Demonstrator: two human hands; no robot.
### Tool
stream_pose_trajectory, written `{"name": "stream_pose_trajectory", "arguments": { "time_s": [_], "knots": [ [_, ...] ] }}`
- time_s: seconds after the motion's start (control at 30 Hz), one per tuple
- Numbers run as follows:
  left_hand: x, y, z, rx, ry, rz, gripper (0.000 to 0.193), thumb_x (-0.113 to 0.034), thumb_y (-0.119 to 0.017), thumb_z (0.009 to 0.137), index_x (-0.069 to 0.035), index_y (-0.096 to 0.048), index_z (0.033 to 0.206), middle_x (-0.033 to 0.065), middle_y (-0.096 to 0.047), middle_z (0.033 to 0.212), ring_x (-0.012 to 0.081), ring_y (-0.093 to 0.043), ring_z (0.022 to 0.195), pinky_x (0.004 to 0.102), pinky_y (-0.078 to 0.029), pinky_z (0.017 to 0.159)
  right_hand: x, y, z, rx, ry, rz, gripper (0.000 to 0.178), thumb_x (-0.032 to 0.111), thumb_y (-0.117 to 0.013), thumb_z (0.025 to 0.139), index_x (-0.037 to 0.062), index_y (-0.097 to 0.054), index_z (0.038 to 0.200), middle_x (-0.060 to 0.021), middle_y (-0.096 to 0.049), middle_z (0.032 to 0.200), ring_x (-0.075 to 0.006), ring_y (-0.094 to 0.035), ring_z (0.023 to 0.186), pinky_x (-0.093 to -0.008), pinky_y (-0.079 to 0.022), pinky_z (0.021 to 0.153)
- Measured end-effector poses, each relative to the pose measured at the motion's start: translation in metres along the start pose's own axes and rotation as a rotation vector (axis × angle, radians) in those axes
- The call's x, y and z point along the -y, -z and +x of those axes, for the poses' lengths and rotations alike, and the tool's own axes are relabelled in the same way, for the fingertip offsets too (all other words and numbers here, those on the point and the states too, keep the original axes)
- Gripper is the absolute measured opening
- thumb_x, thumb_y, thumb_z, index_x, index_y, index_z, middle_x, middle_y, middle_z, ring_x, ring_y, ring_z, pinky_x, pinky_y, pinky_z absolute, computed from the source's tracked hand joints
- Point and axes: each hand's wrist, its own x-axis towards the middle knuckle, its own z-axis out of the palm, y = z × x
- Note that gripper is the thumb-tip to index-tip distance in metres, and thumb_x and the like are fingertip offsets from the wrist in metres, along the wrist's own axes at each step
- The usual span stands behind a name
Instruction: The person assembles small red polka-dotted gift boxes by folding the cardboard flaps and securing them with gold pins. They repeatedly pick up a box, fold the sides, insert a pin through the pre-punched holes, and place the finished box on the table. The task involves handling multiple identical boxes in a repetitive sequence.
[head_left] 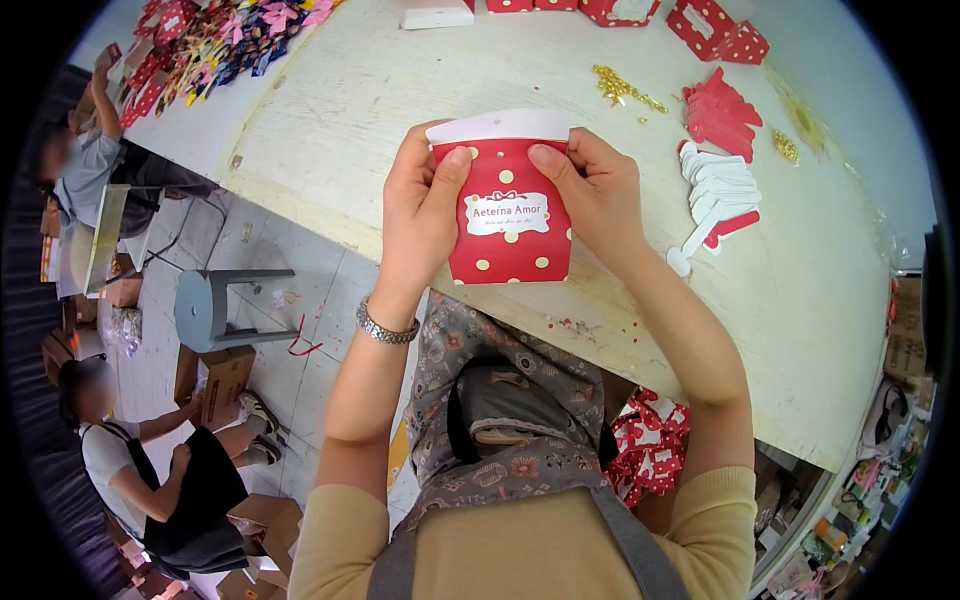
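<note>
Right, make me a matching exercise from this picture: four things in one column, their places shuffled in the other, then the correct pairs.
Things
1. red dotted box
2. stack of white cut-outs
3. blue-grey stool
4. metal bracelet

Places
A. on the tiled floor
B. around the person's left wrist
C. on the tabletop, beyond and to the right of the right hand
D. between the left hand and the right hand, gripped by both

Pairs
1-D
2-C
3-A
4-B
</note>
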Motion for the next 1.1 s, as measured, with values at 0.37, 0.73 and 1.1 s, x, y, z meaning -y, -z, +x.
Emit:
{"name": "stream_pose_trajectory", "arguments": {
  "time_s": [0.37,0.73,1.1],
  "knots": [
    [0.01,0.002,0.008,0.048,-0.129,0.027,0.012,-0.003,-0.045,0.094,-0.001,-0.056,0.097,0.003,-0.061,0.089,0.0057,-0.055,0.08,0.0199,-0.046,0.07,-0.006,0.006,0.006,0.123,0.267,0.061,0.017,-0.001,-0.048,0.089,0.0031,-0.064,0.089,-0.0065,-0.063,0.088,-0.0132,-0.059,0.08,-0.0264,-0.048,0.07],
    [-0.003,-0.002,0.007,-0.007,0.103,0.077,0.015,-0.007,-0.054,0.092,-0.001,-0.058,0.106,0.0021,-0.063,0.084,0.0043,-0.056,0.073,0.0186,-0.045,0.062,-0.002,0.012,0.003,0.138,0.231,0.032,0.019,0.001,-0.048,0.086,0.0034,-0.065,0.092,-0.0085,-0.064,0.092,-0.0181,-0.061,0.084,-0.0267,-0.049,0.075],
    [0.003,-0.018,0.006,-0.246,-0.587,0.762,0.028,-0.012,-0.059,0.09,0.003,-0.055,0.114,0.0102,-0.065,0.104,0.0141,-0.06,0.088,0.0261,-0.048,0.08,0.006,0.01,-0.027,-0.132,0.745,-0.733,0.038,0.015,-0.06,0.081,0.0002,-0.057,0.115,-0.0129,-0.065,0.101,-0.0232,-0.066,0.084,-0.0342,-0.053,0.069]
  ]
}}
